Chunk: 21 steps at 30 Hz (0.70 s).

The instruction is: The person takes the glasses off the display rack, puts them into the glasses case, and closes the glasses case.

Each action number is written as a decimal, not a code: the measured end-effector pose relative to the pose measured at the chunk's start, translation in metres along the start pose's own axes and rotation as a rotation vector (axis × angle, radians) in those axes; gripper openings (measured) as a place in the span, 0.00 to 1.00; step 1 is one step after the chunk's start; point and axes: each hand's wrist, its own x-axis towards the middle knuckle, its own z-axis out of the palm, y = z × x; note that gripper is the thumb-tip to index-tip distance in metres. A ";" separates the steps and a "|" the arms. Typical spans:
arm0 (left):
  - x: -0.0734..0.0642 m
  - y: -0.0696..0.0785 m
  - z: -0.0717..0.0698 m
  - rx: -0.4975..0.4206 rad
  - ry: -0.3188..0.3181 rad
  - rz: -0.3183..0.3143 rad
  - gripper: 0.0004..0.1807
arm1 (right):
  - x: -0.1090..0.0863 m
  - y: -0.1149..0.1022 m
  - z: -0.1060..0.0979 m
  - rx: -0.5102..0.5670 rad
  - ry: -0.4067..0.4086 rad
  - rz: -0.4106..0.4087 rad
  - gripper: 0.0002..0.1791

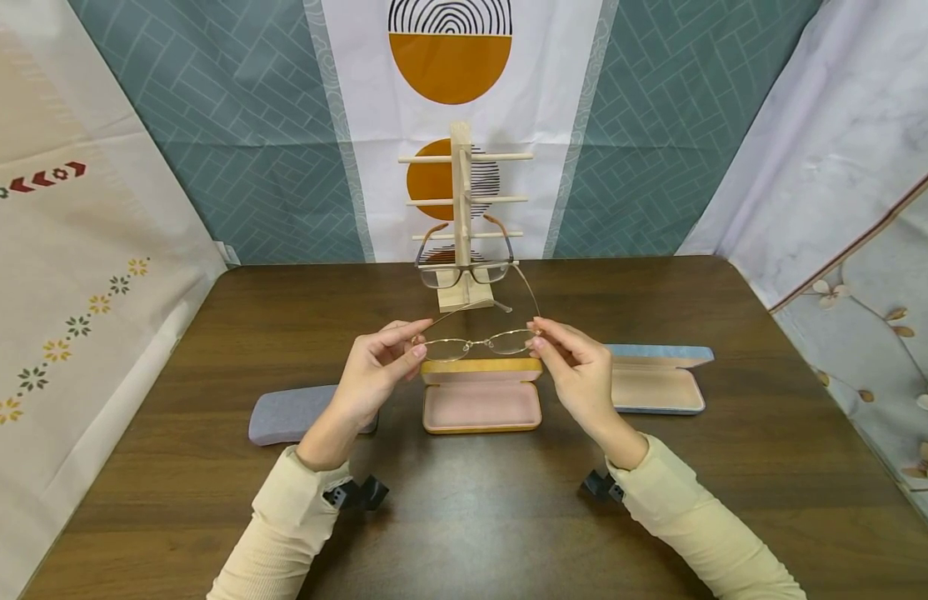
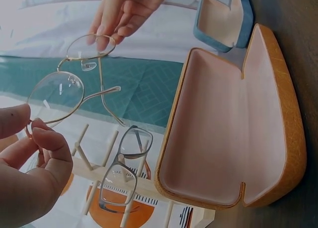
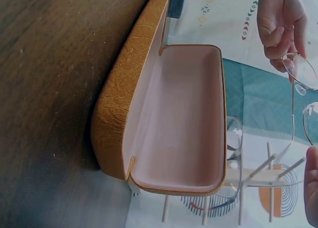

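Observation:
A pair of thin gold-rimmed eyeglasses (image 1: 446, 351) is held up between both hands, its temples unfolded and pointing away. My left hand (image 1: 380, 360) pinches the frame's left end between thumb and fingers; my right hand (image 1: 576, 364) pinches the right end the same way. In the left wrist view both round lenses of the eyeglasses (image 2: 55, 98) show clearly. Below them lies an open mustard-yellow glasses case (image 1: 482, 408) with a pink lining and nothing inside. The right wrist view shows this glasses case (image 3: 184, 114) large, with the eyeglasses (image 3: 301, 73) at the right edge.
Behind stands a wooden display rack (image 1: 461, 192) with pegs, dark-framed glasses (image 1: 464, 273) resting on a lower one. A closed grey-blue case (image 1: 284, 414) lies at left, partly behind the left forearm. An open light-blue case (image 1: 659, 390) sits at right on the brown table (image 1: 464, 517).

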 end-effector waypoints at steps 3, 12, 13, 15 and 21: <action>-0.001 -0.001 0.001 0.011 0.030 0.032 0.19 | 0.000 0.000 0.000 -0.008 0.001 -0.003 0.12; 0.000 -0.003 0.002 0.058 0.082 0.109 0.18 | 0.000 0.000 -0.001 0.000 0.003 -0.014 0.13; 0.000 -0.003 0.002 0.059 0.081 0.113 0.18 | 0.000 0.000 -0.001 -0.001 0.004 -0.014 0.13; 0.000 -0.004 0.002 0.059 0.081 0.116 0.17 | 0.000 0.000 -0.001 -0.005 0.002 -0.014 0.14; 0.000 -0.003 0.003 0.067 0.085 0.101 0.15 | 0.000 0.000 -0.001 -0.009 -0.001 -0.011 0.13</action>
